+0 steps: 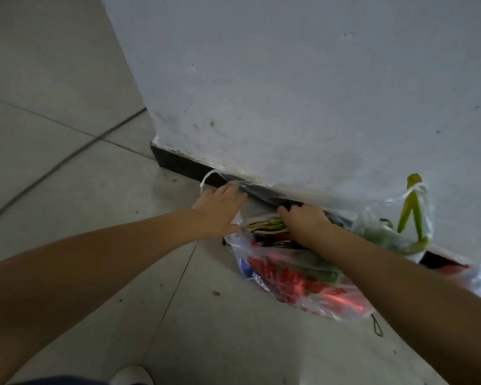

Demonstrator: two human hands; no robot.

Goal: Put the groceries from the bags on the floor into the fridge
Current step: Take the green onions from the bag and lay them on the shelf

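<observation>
A clear plastic bag with red and blue print [297, 284] lies on the floor tiles against the wall base. My left hand [220, 209] grips the bag's rim and handle at its left side, holding the mouth apart. My right hand [306, 220] reaches into the bag's mouth, fingers curled over a flat pack of green vegetables [267, 225]; whether it grips the pack I cannot tell. Red and dark items show deeper inside the bag. A second clear bag [392, 232] with long green leaves stands to the right against the wall. No fridge is in view.
A white wall [303, 93] with a dark skirting [178, 162] rises right behind the bags. Part of another bag [475, 279] shows at the far right. A dark cable [53, 168] runs across the tiles on the left. My shoe tip [132, 376] is at the bottom edge.
</observation>
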